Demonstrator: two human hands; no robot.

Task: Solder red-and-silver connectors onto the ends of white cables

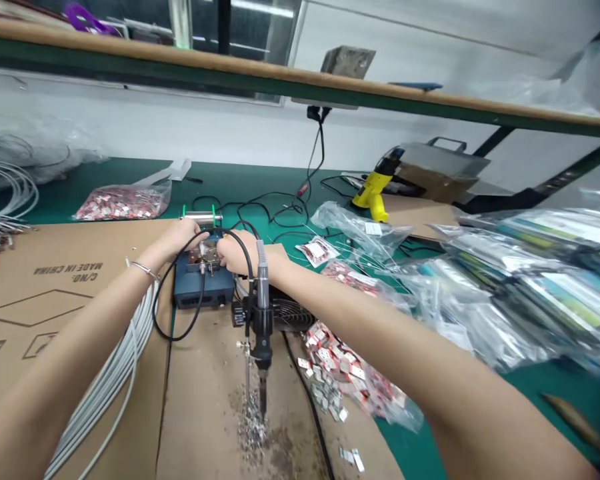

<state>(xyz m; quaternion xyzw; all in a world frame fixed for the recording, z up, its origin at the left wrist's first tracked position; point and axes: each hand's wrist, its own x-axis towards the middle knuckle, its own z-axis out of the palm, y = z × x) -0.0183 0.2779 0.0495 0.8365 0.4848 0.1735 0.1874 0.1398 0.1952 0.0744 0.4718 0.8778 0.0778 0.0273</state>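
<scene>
Both arms reach forward to a dark blue box (205, 295) with a small metal mechanism on its top. My left hand (184, 235) is at the left of this mechanism, fingers bent inward beside a spool with green rims (200, 217). On the opposite side my right hand (236, 253) has its fingers curled against the mechanism. What either hand pinches is too small to make out. A black cable loops in front of both hands. Nearer to me, a soldering iron (263, 327) points straight down in a stand, above scattered solder bits (253, 427).
Coiled grey cables (115, 373) lie on cardboard (70, 253) under my left arm. Bags of small red-and-white parts (125, 202) lie at the back left and beneath my right arm. A yellow heat gun (373, 190) stands at the back; plastic-wrapped packs (545, 280) fill the right.
</scene>
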